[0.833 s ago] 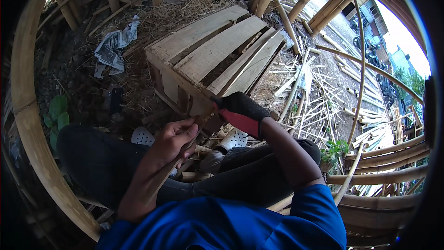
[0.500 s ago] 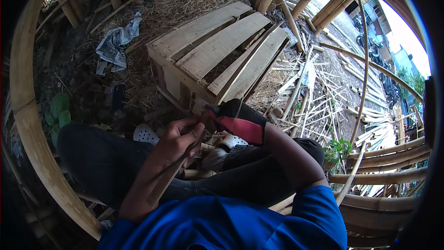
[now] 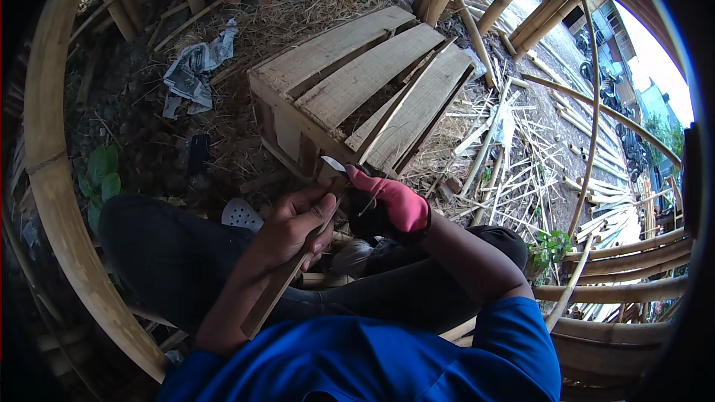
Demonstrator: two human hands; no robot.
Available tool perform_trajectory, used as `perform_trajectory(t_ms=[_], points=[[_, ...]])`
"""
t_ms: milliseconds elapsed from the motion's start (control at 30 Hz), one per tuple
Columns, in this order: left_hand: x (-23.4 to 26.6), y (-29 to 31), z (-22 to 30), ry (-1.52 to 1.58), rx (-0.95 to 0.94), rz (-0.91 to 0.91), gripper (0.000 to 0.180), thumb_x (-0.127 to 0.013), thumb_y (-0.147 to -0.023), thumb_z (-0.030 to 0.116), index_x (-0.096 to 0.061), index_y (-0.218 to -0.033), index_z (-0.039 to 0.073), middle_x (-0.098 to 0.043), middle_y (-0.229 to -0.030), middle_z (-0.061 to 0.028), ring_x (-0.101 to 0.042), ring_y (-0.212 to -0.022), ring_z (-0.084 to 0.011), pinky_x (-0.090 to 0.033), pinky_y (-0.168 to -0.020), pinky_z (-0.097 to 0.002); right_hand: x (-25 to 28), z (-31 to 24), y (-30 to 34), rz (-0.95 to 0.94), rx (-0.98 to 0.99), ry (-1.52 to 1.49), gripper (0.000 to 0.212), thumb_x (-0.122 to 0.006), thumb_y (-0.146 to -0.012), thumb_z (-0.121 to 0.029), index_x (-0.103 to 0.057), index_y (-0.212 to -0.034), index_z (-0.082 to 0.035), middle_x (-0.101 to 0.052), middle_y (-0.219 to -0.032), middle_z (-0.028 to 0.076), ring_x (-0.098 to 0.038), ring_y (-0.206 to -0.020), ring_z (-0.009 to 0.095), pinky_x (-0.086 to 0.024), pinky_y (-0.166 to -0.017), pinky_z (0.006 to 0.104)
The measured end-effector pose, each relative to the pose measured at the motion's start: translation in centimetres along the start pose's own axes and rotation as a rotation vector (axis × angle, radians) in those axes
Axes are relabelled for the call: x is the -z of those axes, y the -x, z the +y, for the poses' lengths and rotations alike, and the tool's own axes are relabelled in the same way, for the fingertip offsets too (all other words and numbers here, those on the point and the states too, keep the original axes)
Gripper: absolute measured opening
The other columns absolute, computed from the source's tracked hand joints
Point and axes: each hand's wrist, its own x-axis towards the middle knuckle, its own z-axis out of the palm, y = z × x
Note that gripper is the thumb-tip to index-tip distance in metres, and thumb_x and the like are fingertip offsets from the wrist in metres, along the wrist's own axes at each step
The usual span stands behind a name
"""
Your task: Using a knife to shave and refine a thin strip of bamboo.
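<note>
My bare left hand (image 3: 302, 225) is closed around a flat bamboo strip (image 3: 274, 292), which slants from my left forearm up toward the wooden crate. My right hand (image 3: 393, 207), in a red and black glove, grips a knife (image 3: 334, 164) whose short pale blade points up and left at the strip's far end. The knife's handle is hidden inside the glove. Whether the blade touches the strip I cannot tell. Just beyond both hands, the slatted wooden crate (image 3: 383, 78) lies with a thin bamboo sliver (image 3: 406, 104) across its slats.
Crumpled newspaper (image 3: 195, 74) lies on the straw-strewn ground at left, near a dark flat object (image 3: 198, 152). A perforated white clog (image 3: 242, 214) shows by my knee. Bamboo poles (image 3: 56, 179) frame the sides, and cut bamboo strips (image 3: 514, 149) litter the right.
My right hand has turned over and drawn back slightly from the strip's end, bringing the knife blade into sight. My left hand still holds the strip; the view has shifted a little.
</note>
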Motion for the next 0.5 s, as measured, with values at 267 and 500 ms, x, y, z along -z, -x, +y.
perform_trajectory(t_ms=[267, 500], points=[[0.6, -1.1, -1.4, 0.072, 0.002, -0.003, 0.023, -0.050, -0.111, 0.030, -0.056, -0.118, 0.010, -0.046, -0.054, 0.0005, -0.042, -0.035, -0.0100, -0.036, -0.035, -0.0248, -2.8, -0.2, 2.5, 0.018, 0.302, -0.062, 0.031, -0.055, -0.109, -0.037, -0.067, -0.114, -0.009, -0.066, -0.083, -0.002, -0.063, -0.068, 0.011, -0.050, -0.063, 0.0249], [0.5, -0.6, -1.5, 0.122, -0.019, -0.005, 0.030, -0.048, -0.112, 0.027, -0.055, -0.135, 0.008, -0.044, -0.054, 0.0012, -0.039, -0.034, -0.0076, -0.034, -0.036, -0.0222, 1.9, -10.2, 9.8, 0.236, 0.480, 1.010, 0.041, -0.066, -0.102, -0.030, -0.068, -0.071, -0.002, -0.060, -0.058, 0.002, -0.053, -0.050, 0.009, -0.040, -0.049, 0.0275]])
